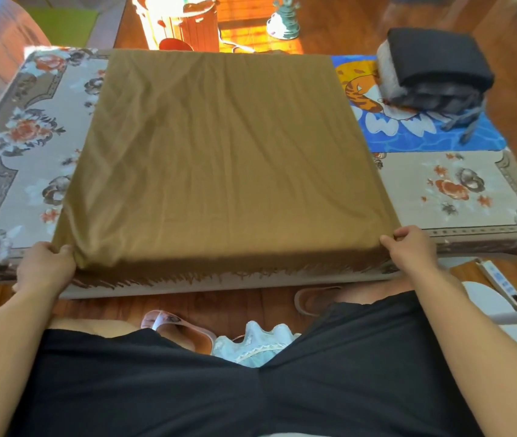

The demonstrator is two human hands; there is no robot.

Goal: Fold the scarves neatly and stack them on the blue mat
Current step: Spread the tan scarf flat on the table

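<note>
A large tan-brown scarf (225, 152) lies spread flat across the middle of the low table, its fringed edge hanging over the near side. My left hand (45, 263) pinches its near left corner. My right hand (410, 249) pinches its near right corner. At the far right lies the blue mat (424, 137) with a tiger and white flowers printed on it. On the mat rests a stack of folded scarves (433, 70), a black one on top of grey ones, with grey fringe trailing off the stack's right side.
The table wears a floral cloth (459, 197). On the floor beyond it stand a wooden bucket (184, 23) and a green-and-white ornament (284, 22). Slippers (181, 329), a pale frilly cloth (257, 342) and a power strip (500, 280) lie near my legs.
</note>
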